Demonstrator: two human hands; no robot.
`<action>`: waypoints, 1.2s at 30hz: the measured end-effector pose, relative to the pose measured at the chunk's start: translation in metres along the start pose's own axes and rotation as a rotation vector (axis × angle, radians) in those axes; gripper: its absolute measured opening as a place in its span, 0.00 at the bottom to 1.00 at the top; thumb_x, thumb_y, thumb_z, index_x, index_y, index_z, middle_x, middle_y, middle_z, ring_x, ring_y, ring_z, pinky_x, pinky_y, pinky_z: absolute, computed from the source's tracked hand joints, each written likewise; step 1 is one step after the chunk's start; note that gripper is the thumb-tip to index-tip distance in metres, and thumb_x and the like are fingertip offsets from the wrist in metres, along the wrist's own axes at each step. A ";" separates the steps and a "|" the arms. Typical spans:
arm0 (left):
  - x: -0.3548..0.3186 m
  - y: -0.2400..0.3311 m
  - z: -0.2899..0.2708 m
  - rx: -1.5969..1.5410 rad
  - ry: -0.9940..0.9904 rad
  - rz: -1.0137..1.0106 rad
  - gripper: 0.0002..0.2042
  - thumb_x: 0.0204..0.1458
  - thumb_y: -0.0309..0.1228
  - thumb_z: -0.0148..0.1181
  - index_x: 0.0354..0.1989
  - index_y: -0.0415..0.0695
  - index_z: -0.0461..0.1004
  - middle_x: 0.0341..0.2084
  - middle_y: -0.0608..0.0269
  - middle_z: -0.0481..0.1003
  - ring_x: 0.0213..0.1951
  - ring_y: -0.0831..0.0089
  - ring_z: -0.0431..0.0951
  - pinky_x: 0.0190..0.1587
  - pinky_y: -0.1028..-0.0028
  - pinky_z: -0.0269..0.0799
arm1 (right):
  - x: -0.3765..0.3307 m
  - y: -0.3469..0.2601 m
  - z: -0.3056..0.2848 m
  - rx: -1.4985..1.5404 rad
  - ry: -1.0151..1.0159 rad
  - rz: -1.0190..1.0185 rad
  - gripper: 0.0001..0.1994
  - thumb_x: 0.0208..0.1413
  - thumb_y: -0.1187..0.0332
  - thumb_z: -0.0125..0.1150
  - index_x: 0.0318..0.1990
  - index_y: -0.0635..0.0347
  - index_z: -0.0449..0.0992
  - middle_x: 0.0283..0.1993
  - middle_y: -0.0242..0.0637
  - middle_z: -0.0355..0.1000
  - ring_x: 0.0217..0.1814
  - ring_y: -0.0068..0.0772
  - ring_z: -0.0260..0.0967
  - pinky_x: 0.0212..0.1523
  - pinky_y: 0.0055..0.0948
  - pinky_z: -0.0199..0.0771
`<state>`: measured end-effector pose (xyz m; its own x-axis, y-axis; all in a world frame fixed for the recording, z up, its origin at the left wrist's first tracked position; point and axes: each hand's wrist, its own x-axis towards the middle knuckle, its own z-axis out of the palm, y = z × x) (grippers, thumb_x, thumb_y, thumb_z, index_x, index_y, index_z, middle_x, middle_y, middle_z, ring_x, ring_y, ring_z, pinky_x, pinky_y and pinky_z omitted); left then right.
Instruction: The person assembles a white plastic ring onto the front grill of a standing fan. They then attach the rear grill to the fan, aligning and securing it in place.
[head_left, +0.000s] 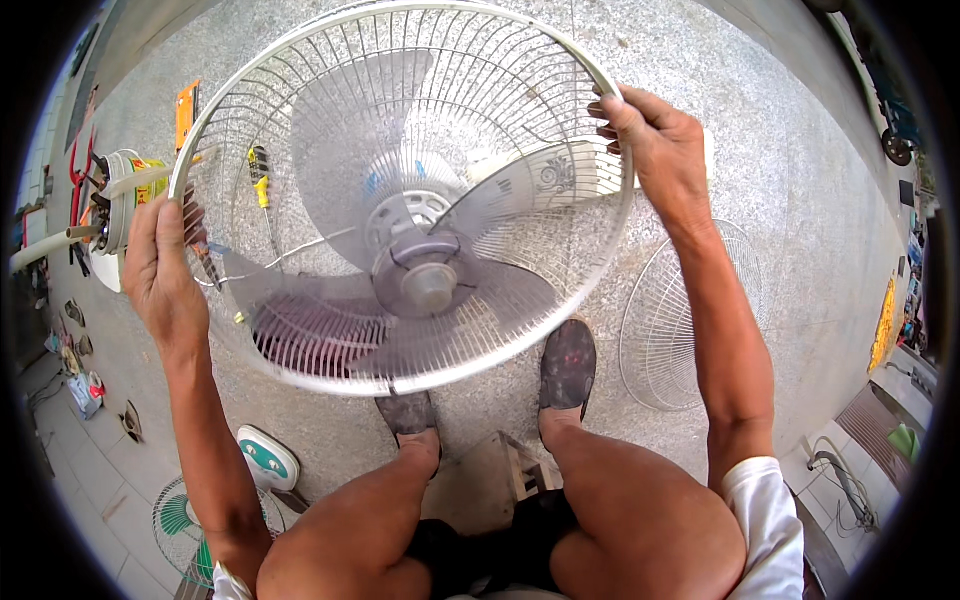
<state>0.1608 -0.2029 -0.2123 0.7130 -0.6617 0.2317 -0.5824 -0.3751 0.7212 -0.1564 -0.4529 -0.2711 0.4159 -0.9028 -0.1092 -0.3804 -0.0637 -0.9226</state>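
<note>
Both my hands grip a large round white wire fan grille [400, 385] by its rim and hold it tilted over the floor. My left hand [168, 270] closes on the left edge, with fingertips wrapped behind the wires. On the upper right edge, the thumb of my right hand [660, 150] presses the rim while the fingers curl around it. Grey see-through fan blades [350, 150] with a round hub [432, 285] show at the grille's middle. Whether the grille is fastened to the fan behind it, I cannot tell.
Left of the grille lie a yellow-and-black screwdriver [262, 180], an orange-handled tool [186, 115] and a bucket of tools [120, 190]. Another wire grille [665, 330] rests on the floor under my right forearm. A green-bladed fan [178, 515] and a white-green base [268, 458] sit lower left.
</note>
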 end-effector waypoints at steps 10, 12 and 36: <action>-0.017 -0.022 -0.002 0.022 -0.185 -0.373 0.16 0.61 0.37 0.49 0.38 0.35 0.76 0.26 0.64 0.74 0.28 0.79 0.73 0.30 0.78 0.70 | 0.016 -0.014 0.023 -0.229 -0.218 0.084 0.17 0.57 0.60 0.58 0.44 0.67 0.79 0.31 0.39 0.76 0.30 0.25 0.70 0.33 0.26 0.72; -0.009 -0.022 0.006 0.023 -0.198 -0.414 0.17 0.61 0.39 0.48 0.38 0.35 0.75 0.25 0.65 0.73 0.27 0.80 0.71 0.30 0.78 0.68 | 0.020 -0.012 0.026 -0.280 -0.202 0.064 0.17 0.57 0.60 0.58 0.44 0.66 0.79 0.31 0.39 0.76 0.29 0.25 0.70 0.33 0.26 0.72; 0.054 0.013 0.069 0.397 -0.294 0.199 0.14 0.57 0.37 0.56 0.39 0.36 0.77 0.21 0.62 0.74 0.25 0.75 0.71 0.31 0.74 0.67 | 0.076 -0.025 0.090 -0.390 -0.297 -0.611 0.21 0.57 0.54 0.56 0.44 0.66 0.79 0.37 0.49 0.77 0.39 0.42 0.77 0.43 0.34 0.74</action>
<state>0.1651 -0.2886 -0.2358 0.4677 -0.8776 0.1047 -0.8387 -0.4033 0.3659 -0.0409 -0.4821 -0.2900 0.8276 -0.5118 0.2307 -0.2532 -0.7070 -0.6603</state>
